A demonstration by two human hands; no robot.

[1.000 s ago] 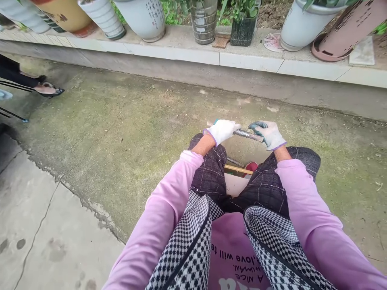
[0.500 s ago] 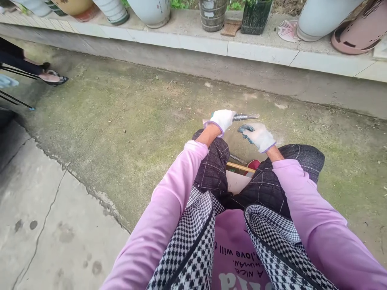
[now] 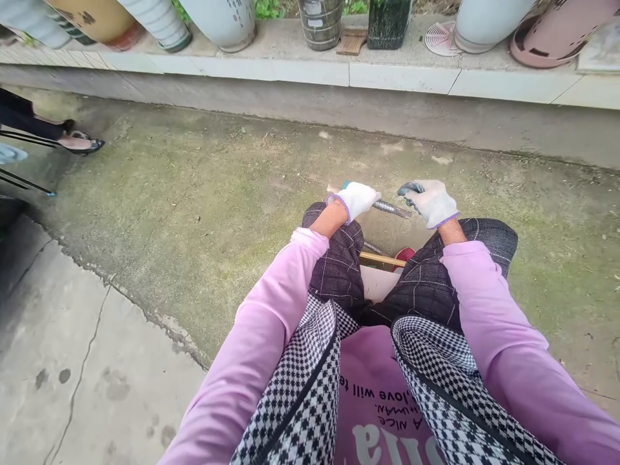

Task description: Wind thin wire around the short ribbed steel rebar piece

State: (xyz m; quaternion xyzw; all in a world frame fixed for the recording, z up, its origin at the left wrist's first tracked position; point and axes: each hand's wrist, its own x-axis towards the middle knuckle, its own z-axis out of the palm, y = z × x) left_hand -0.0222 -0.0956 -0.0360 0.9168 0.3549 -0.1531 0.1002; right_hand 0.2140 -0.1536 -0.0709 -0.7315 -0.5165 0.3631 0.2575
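My left hand (image 3: pixel 357 199), in a white glove with purple cuff, is closed around a stick wrapped in something silvery (image 3: pixel 391 208). The wrapped end juts out to the right and slants downward; a pale end shows left of the fist. My right hand (image 3: pixel 431 201), gloved alike with dark grey fingertips, is held just right of and slightly above that end, apart from it. Its fingers are pressed together in a pinch, and what they hold, if anything, is too small to make out. Both hands are above my spread knees.
Between my knees are a yellow wooden bar (image 3: pixel 382 259), a grey rod (image 3: pixel 372 247), a red shoe (image 3: pixel 405 254) and a pale board (image 3: pixel 378 284). Flower pots (image 3: pixel 220 22) line a tiled ledge (image 3: pixel 310 72) ahead. Another person's foot (image 3: pixel 80 142) is at far left.
The stick's wrapped end has tipped downward in my left hand. My right hand has moved right and a little up, away from the stick. The view has shifted slightly.
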